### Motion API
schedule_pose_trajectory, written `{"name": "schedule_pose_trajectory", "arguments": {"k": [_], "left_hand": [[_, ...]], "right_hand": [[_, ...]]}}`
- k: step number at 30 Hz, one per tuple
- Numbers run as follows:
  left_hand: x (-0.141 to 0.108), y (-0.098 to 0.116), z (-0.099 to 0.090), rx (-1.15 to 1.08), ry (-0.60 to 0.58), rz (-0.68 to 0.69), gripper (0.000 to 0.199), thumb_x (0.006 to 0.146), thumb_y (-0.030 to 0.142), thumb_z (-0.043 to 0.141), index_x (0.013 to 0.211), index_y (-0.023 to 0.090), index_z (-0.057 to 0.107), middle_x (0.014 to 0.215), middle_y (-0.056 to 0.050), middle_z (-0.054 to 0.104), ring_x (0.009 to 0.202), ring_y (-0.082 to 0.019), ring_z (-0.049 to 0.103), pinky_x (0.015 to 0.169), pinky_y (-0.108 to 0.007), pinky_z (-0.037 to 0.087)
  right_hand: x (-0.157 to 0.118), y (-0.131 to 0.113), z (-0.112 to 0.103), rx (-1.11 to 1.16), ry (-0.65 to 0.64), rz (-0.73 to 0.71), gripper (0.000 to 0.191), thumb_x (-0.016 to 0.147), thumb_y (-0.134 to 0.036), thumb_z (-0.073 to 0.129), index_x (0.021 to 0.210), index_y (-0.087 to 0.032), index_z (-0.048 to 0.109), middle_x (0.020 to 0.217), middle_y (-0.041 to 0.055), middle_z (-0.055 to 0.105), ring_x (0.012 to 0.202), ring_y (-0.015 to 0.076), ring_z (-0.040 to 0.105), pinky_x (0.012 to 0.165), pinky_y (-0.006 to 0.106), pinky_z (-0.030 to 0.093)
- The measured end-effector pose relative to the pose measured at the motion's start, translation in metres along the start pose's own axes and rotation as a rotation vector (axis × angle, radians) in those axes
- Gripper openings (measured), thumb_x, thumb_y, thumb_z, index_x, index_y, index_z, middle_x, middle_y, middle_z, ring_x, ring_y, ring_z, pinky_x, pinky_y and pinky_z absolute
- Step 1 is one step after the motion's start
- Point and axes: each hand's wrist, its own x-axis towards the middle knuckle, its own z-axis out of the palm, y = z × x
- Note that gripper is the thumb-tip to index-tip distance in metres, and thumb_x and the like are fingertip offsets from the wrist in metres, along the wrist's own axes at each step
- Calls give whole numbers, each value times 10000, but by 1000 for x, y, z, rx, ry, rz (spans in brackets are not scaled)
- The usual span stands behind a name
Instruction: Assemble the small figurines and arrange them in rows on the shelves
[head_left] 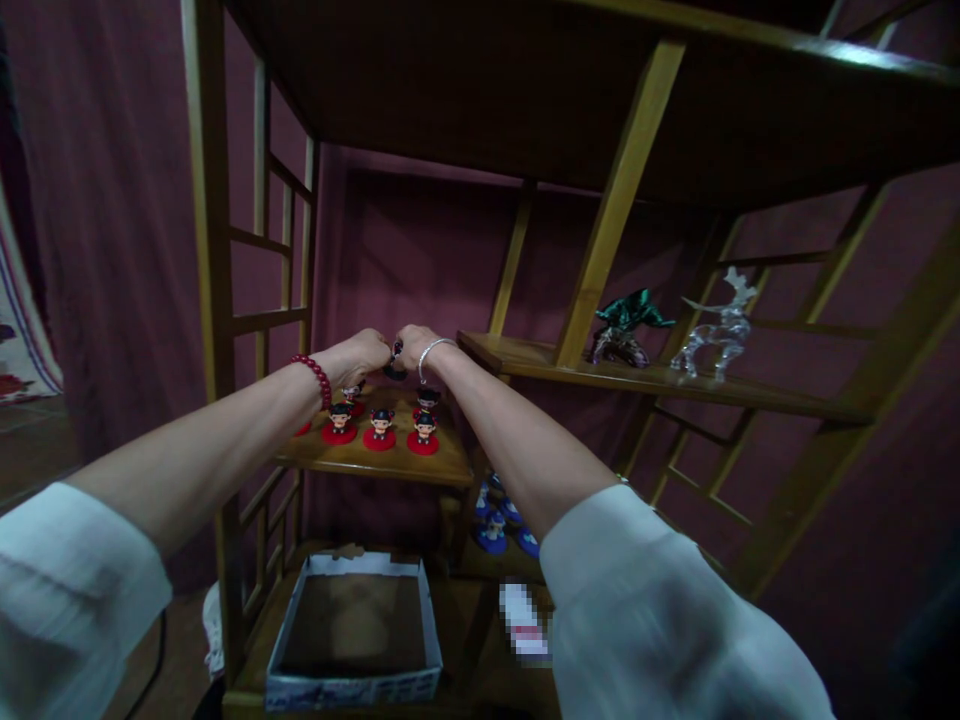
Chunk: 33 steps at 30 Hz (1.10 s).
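Both arms reach over the left shelf (375, 462), where small black-haired figurines (382, 430) stand on round red bases in loose rows. My left hand (361, 357), with a red bead bracelet on its wrist, is closed with its fingers against a small dark figurine (394, 362). From the other side my right hand (417, 346), a silver bracelet at its wrist, has its fingers closed on the same figurine. Most of that figurine is covered by the fingers, and its base cannot be made out. Below my right wrist is another red-based figurine (427, 400).
A shallow open box (352, 688) sits on the lower board. Blue figurines (492, 532) occupy a lower compartment. On the right shelf (675, 385) stand a clear deer ornament (716, 335) and a green-topped ornament (626, 325). A wooden post (622, 200) rises between compartments.
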Motion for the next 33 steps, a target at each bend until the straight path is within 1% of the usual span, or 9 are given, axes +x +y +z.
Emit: {"name": "schedule_pose_trajectory", "arguments": {"k": [3, 6, 9, 13, 17, 19, 24, 29, 33], "left_hand": [[1, -6, -2, 191, 3, 39, 296, 692, 55, 508, 973, 70, 599, 752, -83, 661, 652, -143, 615, 572, -205, 446], [7, -14, -2, 305, -4, 63, 303, 700, 106, 538, 996, 86, 597, 791, -86, 668, 658, -146, 615, 583, -212, 440], [13, -21, -1, 294, -30, 50, 341, 715, 89, 510, 1051, 101, 562, 793, -74, 670, 627, -127, 610, 564, -201, 433], [15, -26, -2, 259, -61, 18, 416, 713, 47, 476, 1126, 92, 503, 759, -73, 667, 586, -116, 603, 525, -190, 419], [12, -29, -3, 314, -19, 14, 387, 713, 96, 534, 1100, 96, 534, 651, -57, 651, 561, -129, 593, 521, -200, 412], [12, -30, -3, 315, -13, 15, 384, 708, 93, 537, 1091, 99, 540, 627, -52, 642, 541, -128, 583, 510, -200, 404], [16, -33, -1, 234, -78, 18, 468, 685, 18, 460, 1144, 103, 488, 637, -48, 637, 477, -108, 554, 463, -190, 379], [16, -34, -2, 294, -113, 29, 403, 675, 46, 492, 1072, 105, 535, 563, -37, 612, 428, -110, 528, 437, -193, 362], [12, -32, -2, 312, -131, 22, 411, 660, 23, 485, 1056, 110, 552, 644, -52, 647, 478, -115, 561, 468, -198, 392]], "right_hand": [[-2, 0, 6, -43, -98, -24, 419, 557, -153, 687, 973, -142, 640, 949, 87, 661, 873, 193, 613, 663, 201, 459], [-2, -2, 13, -15, -122, -42, 478, 552, -140, 683, 1026, -138, 622, 972, 85, 658, 868, 181, 614, 633, 191, 459], [1, -4, 21, -10, -144, -68, 536, 542, -182, 696, 1067, -127, 602, 999, 89, 650, 864, 179, 615, 608, 185, 459], [10, -5, 31, -75, -228, -99, 563, 515, -238, 716, 1053, -108, 613, 964, 98, 659, 809, 191, 627, 576, 195, 463], [16, -4, 39, -117, -280, -113, 519, 499, -251, 726, 990, -101, 647, 924, 94, 667, 778, 190, 630, 570, 196, 463], [18, -4, 42, -125, -288, -115, 506, 490, -260, 735, 963, -99, 658, 905, 90, 670, 768, 188, 630, 565, 193, 462], [20, -4, 45, -121, -277, -139, 526, 475, -270, 743, 963, -92, 656, 890, 86, 672, 751, 185, 628, 532, 189, 459], [23, -5, 48, -105, -317, -134, 446, 502, -252, 722, 919, -101, 670, 861, 70, 675, 717, 175, 626, 530, 192, 458], [25, -7, 50, -82, -346, -182, 497, 484, -255, 733, 951, -100, 657, 899, 71, 669, 738, 180, 621, 528, 195, 454]]}}
